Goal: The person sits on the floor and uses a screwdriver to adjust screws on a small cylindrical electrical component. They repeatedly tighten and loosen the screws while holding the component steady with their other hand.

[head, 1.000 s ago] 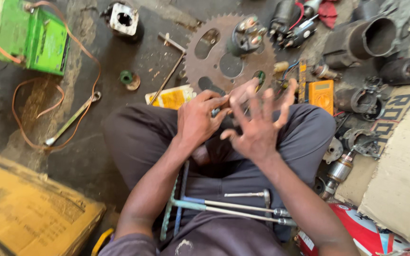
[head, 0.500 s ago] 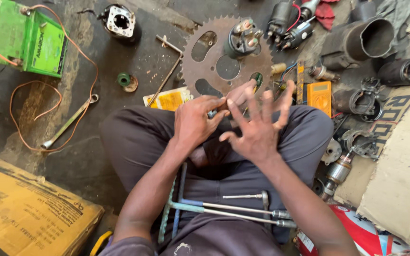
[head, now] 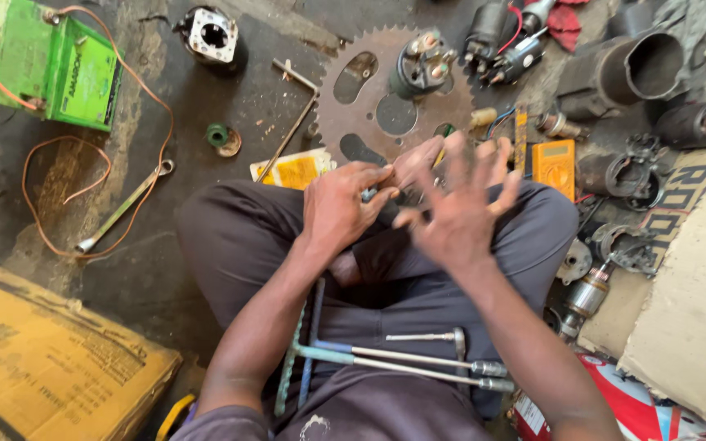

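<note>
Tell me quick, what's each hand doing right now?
Left hand: fingers closed, pinching a small part too hidden to identify.
Right hand: open, fingers spread, holding nothing.

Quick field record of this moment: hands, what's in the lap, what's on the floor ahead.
left hand: fingertips pinch a small dark part, too small to identify
right hand: fingers spread, blurred, holding nothing visible
lap: long metal T-handle socket wrenches across dark trousers
floor ahead: rusty toothed sprocket disc, yellow multimeter
floor left: green box-shaped battery with orange wire
</note>
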